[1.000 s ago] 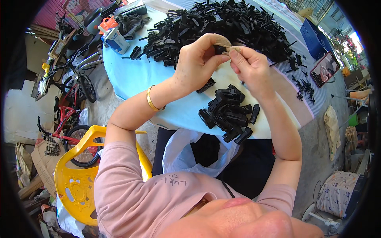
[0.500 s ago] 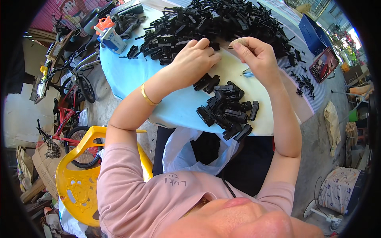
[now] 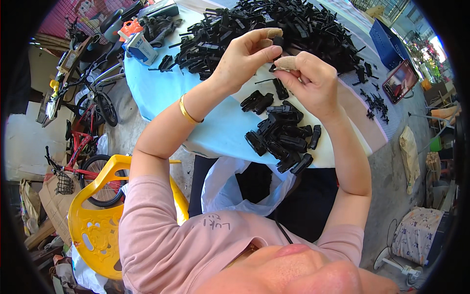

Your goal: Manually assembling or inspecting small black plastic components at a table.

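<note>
Above the table my left hand [image 3: 245,59] is closed, pinching a small black plastic part [image 3: 278,41] between thumb and fingertips. My right hand [image 3: 313,81] meets it from the other side, its thumb and forefinger pressed together; whatever they hold is mostly hidden. Beige coverings wrap some fingertips of both hands. Just below the right fingers is a black piece [image 3: 280,89]. A smaller group of chunky black plastic parts [image 3: 281,130] lies nearer to me. Behind my hands rises a large heap of black plastic parts [image 3: 303,24].
Small black clips [image 3: 376,105] lie at the right, near a propped phone [image 3: 399,81] and a blue basket [image 3: 384,44]. A blue-and-white carton [image 3: 142,50] stands at the left. A white plastic bag [image 3: 220,191] sits at my lap, a yellow chair [image 3: 98,215] to my left.
My left hand has come up from the heap's near edge with a black part in its fingertips. The right hand has turned inward to meet it. A black piece now shows below the right fingers.
</note>
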A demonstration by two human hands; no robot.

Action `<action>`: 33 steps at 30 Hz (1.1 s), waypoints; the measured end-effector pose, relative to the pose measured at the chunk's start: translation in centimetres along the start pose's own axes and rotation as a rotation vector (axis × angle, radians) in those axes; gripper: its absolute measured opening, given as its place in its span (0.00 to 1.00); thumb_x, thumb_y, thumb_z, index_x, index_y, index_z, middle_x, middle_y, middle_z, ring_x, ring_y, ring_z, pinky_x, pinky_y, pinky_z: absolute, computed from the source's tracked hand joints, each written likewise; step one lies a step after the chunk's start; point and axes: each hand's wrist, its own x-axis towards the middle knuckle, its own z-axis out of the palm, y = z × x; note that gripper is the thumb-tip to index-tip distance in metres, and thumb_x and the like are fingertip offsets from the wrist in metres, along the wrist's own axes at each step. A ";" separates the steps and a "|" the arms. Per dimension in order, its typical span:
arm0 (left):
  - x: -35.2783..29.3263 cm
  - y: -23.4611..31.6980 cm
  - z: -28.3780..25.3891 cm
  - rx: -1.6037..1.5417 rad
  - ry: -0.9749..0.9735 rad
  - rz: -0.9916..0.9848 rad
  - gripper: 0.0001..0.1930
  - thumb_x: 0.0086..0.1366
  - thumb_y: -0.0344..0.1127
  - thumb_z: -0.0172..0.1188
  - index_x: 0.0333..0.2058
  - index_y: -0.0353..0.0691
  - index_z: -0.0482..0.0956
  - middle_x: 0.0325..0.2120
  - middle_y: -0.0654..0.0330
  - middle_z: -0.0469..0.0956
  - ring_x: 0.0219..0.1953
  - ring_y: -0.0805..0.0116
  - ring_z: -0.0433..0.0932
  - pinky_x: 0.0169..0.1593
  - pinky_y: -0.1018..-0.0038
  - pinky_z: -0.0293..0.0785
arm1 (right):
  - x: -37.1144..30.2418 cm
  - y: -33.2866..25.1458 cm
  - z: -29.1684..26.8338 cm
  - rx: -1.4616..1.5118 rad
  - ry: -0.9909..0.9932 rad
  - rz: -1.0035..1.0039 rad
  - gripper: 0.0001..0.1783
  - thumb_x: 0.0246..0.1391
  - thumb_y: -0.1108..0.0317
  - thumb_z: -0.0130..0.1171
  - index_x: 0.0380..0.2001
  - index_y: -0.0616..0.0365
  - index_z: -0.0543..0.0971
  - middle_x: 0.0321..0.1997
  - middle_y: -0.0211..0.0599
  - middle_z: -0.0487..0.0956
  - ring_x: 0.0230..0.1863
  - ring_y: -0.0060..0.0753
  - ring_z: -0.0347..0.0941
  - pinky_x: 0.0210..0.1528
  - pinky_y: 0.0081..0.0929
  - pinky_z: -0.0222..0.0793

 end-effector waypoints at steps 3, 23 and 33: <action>-0.3 -0.1 -0.1 0.071 -0.010 -0.004 0.20 0.60 0.31 0.55 0.51 0.36 0.67 0.32 0.66 0.71 0.37 0.82 0.69 0.41 0.83 0.66 | -0.1 0.0 -0.3 -0.027 0.001 -0.016 0.11 0.37 0.78 0.65 0.29 0.61 0.78 0.19 0.25 0.71 0.19 0.12 0.61 0.19 0.11 0.56; -1.5 0.2 0.9 -0.042 -0.016 0.097 0.15 0.57 0.24 0.55 0.44 0.31 0.66 0.37 0.57 0.73 0.38 0.76 0.74 0.41 0.79 0.72 | -0.2 0.0 0.2 0.529 0.024 0.722 0.08 0.54 0.67 0.53 0.32 0.60 0.75 0.20 0.22 0.68 0.15 0.06 0.54 0.15 0.08 0.46; -2.0 0.0 1.0 0.240 0.124 0.248 0.11 0.54 0.27 0.60 0.37 0.32 0.73 0.32 0.59 0.77 0.34 0.77 0.74 0.40 0.80 0.72 | 0.2 -1.2 0.1 0.492 -0.076 0.810 0.09 0.55 0.66 0.52 0.31 0.61 0.75 0.18 0.23 0.68 0.14 0.06 0.53 0.14 0.08 0.44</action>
